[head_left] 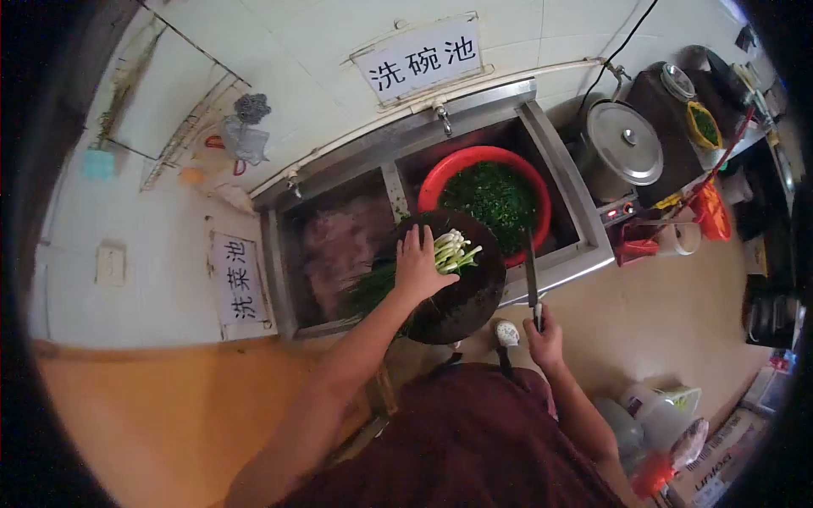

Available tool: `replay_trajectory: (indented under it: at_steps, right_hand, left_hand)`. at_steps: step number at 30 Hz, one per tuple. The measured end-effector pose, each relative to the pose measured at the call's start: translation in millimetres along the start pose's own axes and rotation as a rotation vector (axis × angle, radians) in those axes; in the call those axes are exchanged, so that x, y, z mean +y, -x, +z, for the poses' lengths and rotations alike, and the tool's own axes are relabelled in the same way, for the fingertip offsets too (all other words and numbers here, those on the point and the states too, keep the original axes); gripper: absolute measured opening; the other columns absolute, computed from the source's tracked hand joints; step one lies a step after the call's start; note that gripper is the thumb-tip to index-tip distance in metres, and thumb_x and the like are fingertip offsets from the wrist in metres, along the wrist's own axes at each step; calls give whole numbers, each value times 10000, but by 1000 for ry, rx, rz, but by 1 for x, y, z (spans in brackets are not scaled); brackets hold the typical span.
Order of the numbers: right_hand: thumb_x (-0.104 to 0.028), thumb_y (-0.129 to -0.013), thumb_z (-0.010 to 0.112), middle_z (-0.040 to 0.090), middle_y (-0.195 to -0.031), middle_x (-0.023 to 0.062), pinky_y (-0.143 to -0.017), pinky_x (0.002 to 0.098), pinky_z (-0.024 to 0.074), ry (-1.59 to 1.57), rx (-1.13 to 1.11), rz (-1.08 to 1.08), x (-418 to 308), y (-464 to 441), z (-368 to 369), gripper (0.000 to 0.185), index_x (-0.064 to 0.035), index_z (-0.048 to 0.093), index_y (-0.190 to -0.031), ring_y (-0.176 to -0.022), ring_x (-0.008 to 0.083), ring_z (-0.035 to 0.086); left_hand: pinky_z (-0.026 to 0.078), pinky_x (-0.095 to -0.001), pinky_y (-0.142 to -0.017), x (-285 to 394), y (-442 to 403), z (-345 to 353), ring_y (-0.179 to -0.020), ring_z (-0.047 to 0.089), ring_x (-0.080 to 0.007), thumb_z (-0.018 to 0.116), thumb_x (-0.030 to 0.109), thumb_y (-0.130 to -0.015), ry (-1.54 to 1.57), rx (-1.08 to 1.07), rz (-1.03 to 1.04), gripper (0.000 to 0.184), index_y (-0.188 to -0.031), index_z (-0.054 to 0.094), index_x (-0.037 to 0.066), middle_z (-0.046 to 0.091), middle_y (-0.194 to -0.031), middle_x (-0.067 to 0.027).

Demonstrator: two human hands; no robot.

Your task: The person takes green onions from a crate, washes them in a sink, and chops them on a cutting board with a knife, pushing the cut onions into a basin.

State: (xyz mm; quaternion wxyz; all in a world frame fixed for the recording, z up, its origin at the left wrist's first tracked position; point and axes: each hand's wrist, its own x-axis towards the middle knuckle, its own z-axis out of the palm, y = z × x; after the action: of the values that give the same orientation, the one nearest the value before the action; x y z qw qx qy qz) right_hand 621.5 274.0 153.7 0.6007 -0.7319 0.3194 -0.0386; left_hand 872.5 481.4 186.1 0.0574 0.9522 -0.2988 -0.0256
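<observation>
On a round dark chopping board (476, 298) lies a bunch of scallions (456, 252), white ends to the right and green leaves trailing left. My left hand (415, 269) rests over the bunch and holds it down, fingers pointing away from me. In my right hand (546, 340) is the handle of a kitchen knife (531, 275). Its blade points away from me, right of the board and beside the basin. Behind the board, a red basin (546, 207) holds plenty of chopped greens (491, 199). The board covers part of the basin.
A steel double sink (394, 190) supports the board; pale pieces, perhaps meat, (339, 245) fill its left compartment. Taps (444, 118) stick out from the wall. Right of the sink stands a lidded steel pot (622, 144). Bags and a cardboard box (720, 457) lie at lower right.
</observation>
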Motion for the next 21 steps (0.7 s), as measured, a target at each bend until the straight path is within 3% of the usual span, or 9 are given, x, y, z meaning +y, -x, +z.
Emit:
replay_trajectory:
  at_steps: [1, 3, 4, 8, 10, 15, 17, 20, 21]
  right_hand:
    - [-165, -917, 641, 613, -724, 70, -593, 359, 477, 31, 15, 3, -6, -1, 6, 427, 2, 576, -1305, -631, 156, 588]
    - [-222, -937, 639, 683, -853, 246, -696, 459, 521, 312, -4, -34, -28, -3, 24, 473, -37, 541, -1361, -789, 379, 696]
    - [-248, -956, 613, 680, -965, 306, -759, 517, 519, 395, -61, -15, -47, -6, 29, 454, -94, 536, -1376, -916, 498, 657]
    - [-266, -954, 611, 680, -990, 300, -789, 539, 517, 392, -106, 80, -46, -36, 69, 467, -143, 522, -1395, -933, 505, 639]
    - [-263, -944, 614, 688, -979, 282, -790, 560, 513, 455, -200, -90, -36, -35, 80, 482, -152, 505, -1400, -922, 491, 650]
    - [-264, -936, 604, 689, -1001, 271, -812, 547, 515, 432, -105, -68, -36, -44, 52, 462, -119, 529, -1368, -953, 466, 659]
    - [-268, -931, 601, 679, -1036, 278, -825, 530, 522, 187, -290, 186, -35, -59, 41, 446, -116, 558, -1348, -976, 450, 665]
    - [-289, -928, 606, 684, -1060, 266, -821, 519, 530, 307, -408, 80, -34, -70, 32, 434, -101, 585, -1318, -972, 431, 679]
    - [-270, -948, 598, 694, -1089, 238, -848, 490, 534, 333, -440, -46, -24, -69, 32, 470, -82, 538, -1375, -1014, 379, 686]
  left_hand:
    - [376, -515, -1129, -3, -7, 3, -1364, 421, -450, 854, 518, -675, 34, 2, 5, 1177, -1527, 274, -51, 405, -1473, -298]
    - [356, -537, -1128, -4, -25, 10, -1343, 448, -439, 913, 528, -578, 171, -229, 25, 1285, -1543, 254, -6, 445, -1447, -280]
    - [354, -545, -1127, -5, -30, 12, -1336, 459, -442, 920, 529, -569, 244, -302, 12, 1293, -1544, 257, -4, 471, -1426, -277]
    - [436, -513, -1062, -3, -35, 9, -1253, 549, -418, 937, 515, -547, 343, -470, -78, 1302, -1547, 271, 15, 571, -1332, -246]
    - [523, -459, -945, -4, -24, 18, -1110, 638, -380, 947, 492, -536, 64, -48, 106, 1281, -1531, 301, 10, 635, -1233, -213]
    - [509, -466, -962, 11, -33, 18, -1129, 620, -377, 950, 468, -535, 323, -345, -36, 1228, -1507, 343, 27, 615, -1258, -206]
    - [509, -459, -965, 10, -31, 19, -1133, 617, -386, 953, 459, -533, 243, -226, -33, 1215, -1506, 351, 49, 613, -1263, -201]
    - [521, -448, -942, 10, -32, 15, -1104, 633, -388, 950, 459, -538, 222, -132, 49, 1196, -1498, 360, 55, 630, -1244, -194]
    - [516, -453, -951, 7, -33, 19, -1116, 629, -386, 951, 453, -538, 302, -160, 37, 1186, -1489, 369, 49, 626, -1253, -194]
